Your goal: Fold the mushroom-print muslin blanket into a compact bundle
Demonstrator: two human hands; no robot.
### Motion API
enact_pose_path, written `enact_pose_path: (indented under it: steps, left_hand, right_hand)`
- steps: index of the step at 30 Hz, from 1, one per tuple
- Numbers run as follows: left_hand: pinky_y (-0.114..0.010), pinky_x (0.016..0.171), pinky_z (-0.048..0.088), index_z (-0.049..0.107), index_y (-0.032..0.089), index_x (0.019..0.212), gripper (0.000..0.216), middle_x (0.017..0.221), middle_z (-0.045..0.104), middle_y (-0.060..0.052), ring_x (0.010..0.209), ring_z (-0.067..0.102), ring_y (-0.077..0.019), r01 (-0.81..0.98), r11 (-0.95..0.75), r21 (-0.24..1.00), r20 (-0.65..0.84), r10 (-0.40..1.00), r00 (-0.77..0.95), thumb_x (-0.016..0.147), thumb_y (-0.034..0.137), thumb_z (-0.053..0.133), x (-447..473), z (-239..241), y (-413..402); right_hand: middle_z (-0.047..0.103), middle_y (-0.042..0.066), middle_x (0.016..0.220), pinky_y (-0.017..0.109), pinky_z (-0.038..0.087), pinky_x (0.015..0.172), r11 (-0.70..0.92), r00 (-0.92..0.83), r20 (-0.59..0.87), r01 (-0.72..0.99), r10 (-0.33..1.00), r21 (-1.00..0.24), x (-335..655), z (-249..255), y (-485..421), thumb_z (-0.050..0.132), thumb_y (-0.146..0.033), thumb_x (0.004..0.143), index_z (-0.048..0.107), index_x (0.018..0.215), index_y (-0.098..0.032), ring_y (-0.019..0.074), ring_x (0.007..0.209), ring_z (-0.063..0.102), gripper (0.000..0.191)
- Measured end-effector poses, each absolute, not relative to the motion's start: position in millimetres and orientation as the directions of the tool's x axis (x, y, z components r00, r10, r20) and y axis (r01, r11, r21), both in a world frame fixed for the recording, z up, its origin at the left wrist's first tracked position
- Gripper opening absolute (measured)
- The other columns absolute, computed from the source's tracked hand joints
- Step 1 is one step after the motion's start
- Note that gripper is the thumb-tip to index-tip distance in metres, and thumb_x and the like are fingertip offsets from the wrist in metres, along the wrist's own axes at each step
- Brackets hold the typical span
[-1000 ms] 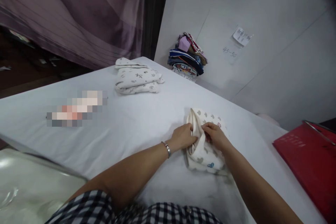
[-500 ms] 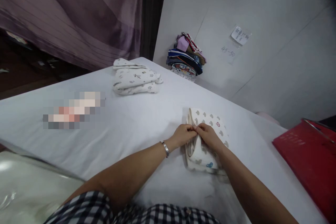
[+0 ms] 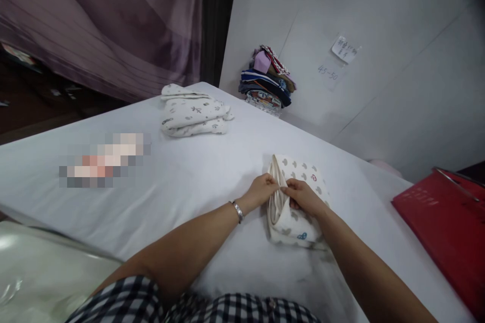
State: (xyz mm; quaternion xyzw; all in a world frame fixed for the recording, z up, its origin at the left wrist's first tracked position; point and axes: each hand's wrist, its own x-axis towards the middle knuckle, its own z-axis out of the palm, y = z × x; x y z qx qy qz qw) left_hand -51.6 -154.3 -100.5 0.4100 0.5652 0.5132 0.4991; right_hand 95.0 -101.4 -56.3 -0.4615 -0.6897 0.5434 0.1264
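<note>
A small cream garment (image 3: 303,171) printed with grey shapes lies folded on the white sheet (image 3: 197,176) in front of me. My left hand (image 3: 263,191), a silver bracelet on its wrist, pinches the garment's banded left edge. My right hand (image 3: 303,197) rests on top of the garment with fingers curled, gripping the same edge right beside the left hand's fingertips. Both hands are closed on the cloth.
A second folded cream garment (image 3: 193,116) lies farther back on the sheet. A stack of coloured folded clothes (image 3: 269,81) leans against the white wall, below a paper note (image 3: 344,49). A red folder (image 3: 443,222) sits at the right; purple curtain (image 3: 113,25) at the left.
The two hands have drawn closer together along the garment's left edge, and the opening seen a second ago has been pressed shut. The garment looks flatter and more compact.
</note>
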Motion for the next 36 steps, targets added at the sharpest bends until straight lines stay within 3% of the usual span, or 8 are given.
enact_pose_path:
  steps: [4, 9, 14, 19, 25, 31, 36]
  left_hand:
    - [-0.023, 0.056, 0.037, 0.058, 0.017, 0.066, 0.02, 0.067, 0.06, 0.0, 0.065, 0.052, -0.0135, 0.212, 0.082, 0.974, -0.05, 0.987, -0.155, 0.069, 0.036, 0.057, -52.6, -99.7, -156.0]
    - [-0.023, 0.054, 0.035, 0.062, 0.018, 0.069, 0.019, 0.067, 0.061, 0.0, 0.064, 0.053, -0.0142, 0.282, 0.12, 0.952, -0.091, 0.989, -0.114, 0.066, 0.036, 0.06, -53.6, -96.2, -158.4]
    - [-0.021, 0.053, 0.036, 0.062, 0.016, 0.076, 0.016, 0.063, 0.058, 0.001, 0.058, 0.05, -0.0116, 0.139, 0.077, 0.987, -0.055, 0.986, -0.157, 0.067, 0.028, 0.057, -47.2, -100.8, -156.1]
    - [-0.021, 0.057, 0.04, 0.065, 0.015, 0.081, 0.021, 0.068, 0.062, 0.001, 0.062, 0.054, -0.0121, 0.03, -0.035, 0.999, 0.037, 0.998, -0.054, 0.073, 0.028, 0.051, -39.7, -103.4, -160.4]
    - [-0.022, 0.065, 0.044, 0.069, 0.016, 0.081, 0.024, 0.074, 0.066, 0.001, 0.069, 0.057, -0.0132, -0.007, -0.088, 0.996, 0.088, 0.989, 0.122, 0.072, 0.023, 0.047, -44.0, -99.9, -163.7]
    - [-0.022, 0.054, 0.036, 0.066, 0.016, 0.083, 0.021, 0.064, 0.06, 0.001, 0.059, 0.052, -0.0119, 0.168, 0.052, 0.984, -0.024, 0.986, -0.165, 0.069, 0.027, 0.054, -53.6, -98.3, -158.3]
    - [-0.023, 0.052, 0.033, 0.063, 0.019, 0.083, 0.033, 0.067, 0.062, 0.001, 0.061, 0.054, -0.0143, 0.318, 0.122, 0.94, -0.069, 0.983, -0.173, 0.067, 0.047, 0.063, -57.2, -97.8, -158.8]
  right_hand:
    - [0.042, -0.009, 0.042, 0.016, 0.025, 0.031, -0.011, -0.487, -0.291, 0.499, 0.823, -0.866, 96.0, -55.4, -102.7, 0.061, -0.043, 0.071, 0.047, 0.068, -0.02, 0.0064, 0.032, 0.039, 0.027]
    - [0.039, -0.01, 0.04, 0.018, 0.023, 0.03, 0.03, -0.457, -0.232, 0.496, 0.859, -0.868, 96.8, -60.7, -99.9, 0.057, -0.045, 0.075, 0.047, 0.073, -0.021, 0.0074, 0.03, 0.036, 0.026]
    - [0.041, -0.009, 0.043, 0.018, 0.026, 0.031, 0.149, -0.467, -0.152, 0.546, 0.871, -0.825, 94.2, -57.3, -102.6, 0.055, -0.044, 0.077, 0.049, 0.076, -0.02, 0.0072, 0.032, 0.038, 0.024]
    - [0.045, -0.006, 0.037, 0.018, 0.03, 0.031, 0.173, -0.472, -0.228, 0.663, 0.851, -0.729, 93.2, -48.3, -106.3, 0.044, -0.053, 0.084, 0.051, 0.076, -0.02, 0.0097, 0.03, 0.042, 0.035]
    - [0.046, -0.007, 0.038, 0.017, 0.029, 0.03, 0.057, -0.521, -0.313, 0.576, 0.794, -0.815, 97.8, -54.6, -99.4, 0.056, -0.052, 0.077, 0.045, 0.075, -0.021, 0.0099, 0.032, 0.044, 0.033]
    - [0.045, -0.008, 0.04, 0.017, 0.027, 0.03, -0.037, -0.481, -0.327, 0.518, 0.814, -0.855, 100.8, -56.0, -100.1, 0.053, -0.046, 0.078, 0.043, 0.073, -0.021, 0.0095, 0.032, 0.043, 0.027]
    - [0.04, -0.008, 0.041, 0.02, 0.026, 0.033, 0.083, -0.471, -0.286, 0.621, 0.834, -0.78, 100.2, -50.9, -100.9, 0.045, -0.044, 0.082, 0.039, 0.068, -0.022, 0.009, 0.033, 0.037, 0.027]
